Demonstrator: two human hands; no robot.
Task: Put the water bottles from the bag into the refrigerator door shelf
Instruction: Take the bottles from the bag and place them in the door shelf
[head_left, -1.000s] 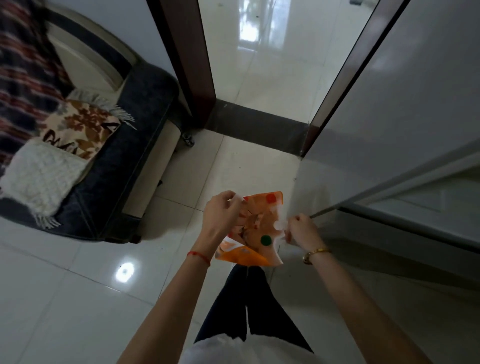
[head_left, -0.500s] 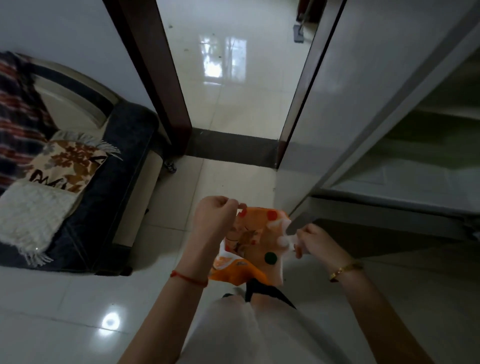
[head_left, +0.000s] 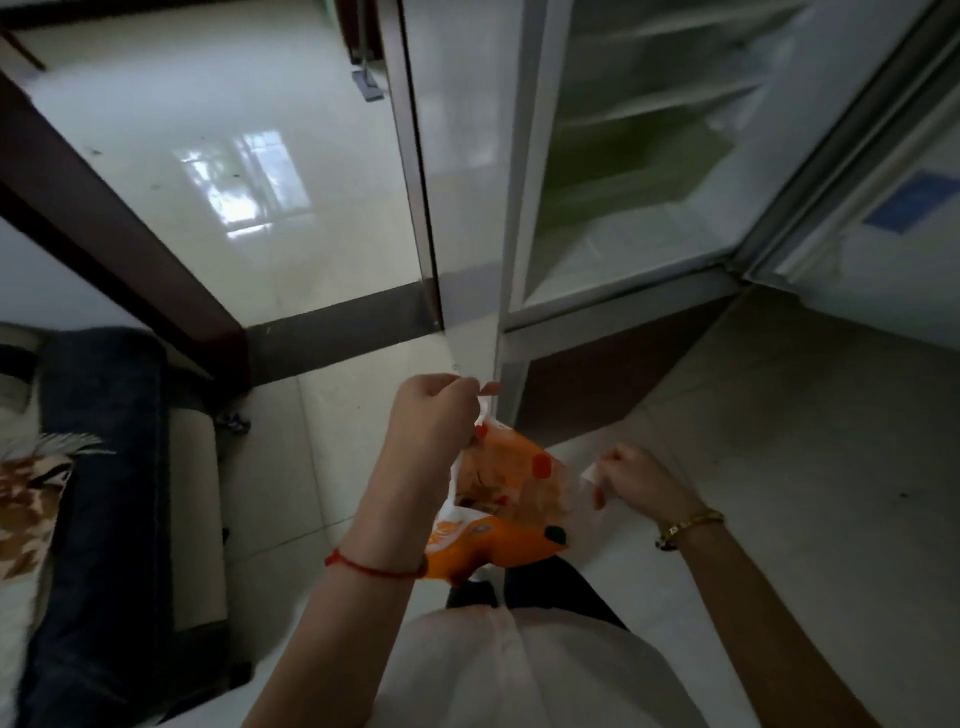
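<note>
An orange and white printed plastic bag (head_left: 506, 512) hangs between my two hands in front of my waist. My left hand (head_left: 434, 421) grips one white handle of the bag, held higher. My right hand (head_left: 636, 478) pinches the other handle, lower and to the right, so the bag's mouth is pulled apart. No water bottles show; the bag's inside is hidden. The refrigerator (head_left: 639, 171) stands open ahead, with pale shelves inside. Its open door (head_left: 883, 223) is at the right; its shelf is not clearly seen.
A dark blue sofa (head_left: 104, 493) with a patterned cushion (head_left: 28, 499) sits at the left. A dark wooden door frame (head_left: 119, 249) opens onto a glossy tiled floor (head_left: 234, 171). A mop head (head_left: 366, 85) lies far back.
The view has swung up and right, bringing the open refrigerator interior and its door into sight. My hands have drawn the bag's handles further apart, the left hand rising.
</note>
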